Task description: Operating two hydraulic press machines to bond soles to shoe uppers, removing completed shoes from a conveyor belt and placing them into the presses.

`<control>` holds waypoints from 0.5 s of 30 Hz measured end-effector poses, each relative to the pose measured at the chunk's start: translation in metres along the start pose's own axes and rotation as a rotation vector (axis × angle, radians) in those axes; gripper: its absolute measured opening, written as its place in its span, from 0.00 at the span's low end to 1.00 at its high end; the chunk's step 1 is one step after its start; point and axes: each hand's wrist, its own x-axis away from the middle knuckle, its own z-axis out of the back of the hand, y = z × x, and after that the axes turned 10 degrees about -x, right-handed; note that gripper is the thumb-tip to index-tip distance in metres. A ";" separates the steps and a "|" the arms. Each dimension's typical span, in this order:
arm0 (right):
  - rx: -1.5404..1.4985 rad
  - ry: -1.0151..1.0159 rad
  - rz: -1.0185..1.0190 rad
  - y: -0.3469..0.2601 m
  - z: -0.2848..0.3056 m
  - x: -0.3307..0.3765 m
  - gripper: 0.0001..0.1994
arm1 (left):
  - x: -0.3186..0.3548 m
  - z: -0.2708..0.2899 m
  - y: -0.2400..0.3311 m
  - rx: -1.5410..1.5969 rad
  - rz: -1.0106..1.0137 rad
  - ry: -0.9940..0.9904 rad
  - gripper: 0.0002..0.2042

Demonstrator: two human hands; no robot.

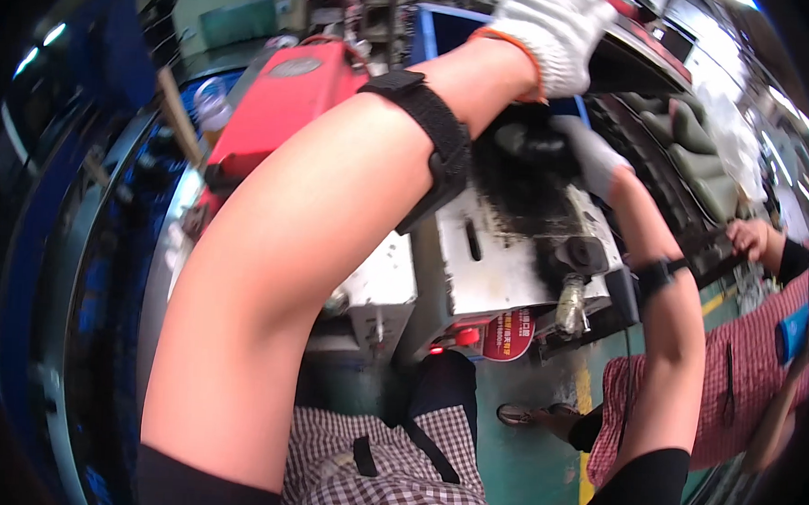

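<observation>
One glossy black piece is seen on a stained white machine.
The gloved left hand is raised at the top of view; whether anything is gripped cannot be told. The gloved right hand is blurred, just beside the piece; whether it is clamped there cannot be told.

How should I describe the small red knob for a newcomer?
Find the white machine top with the black slot. On the near face below it sits the red knob, left of a round red sticker. The knob juts out; the sticker is larger and flat.
</observation>
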 end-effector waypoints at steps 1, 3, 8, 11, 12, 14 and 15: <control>-0.244 -0.024 -0.080 -0.010 0.003 0.041 0.21 | 0.007 -0.002 0.002 -0.052 -0.048 0.080 0.27; -0.296 -0.029 0.139 -0.013 -0.028 0.119 0.20 | 0.044 0.047 0.016 0.201 0.056 -0.273 0.41; -0.516 0.039 0.064 0.048 -0.033 0.215 0.30 | 0.154 0.178 0.052 0.990 0.834 -0.758 0.58; -0.359 0.390 0.258 0.085 -0.085 0.245 0.29 | 0.213 0.226 0.072 1.429 1.148 -0.753 0.54; -0.154 0.301 0.476 0.105 -0.096 0.236 0.26 | 0.235 0.225 0.084 1.287 1.172 -0.553 0.50; -0.296 0.161 0.513 0.108 -0.145 0.237 0.21 | 0.237 0.267 0.082 1.547 1.378 -0.196 0.51; -0.639 0.085 0.310 0.096 -0.198 0.249 0.19 | 0.248 0.272 0.085 1.369 1.440 -0.037 0.55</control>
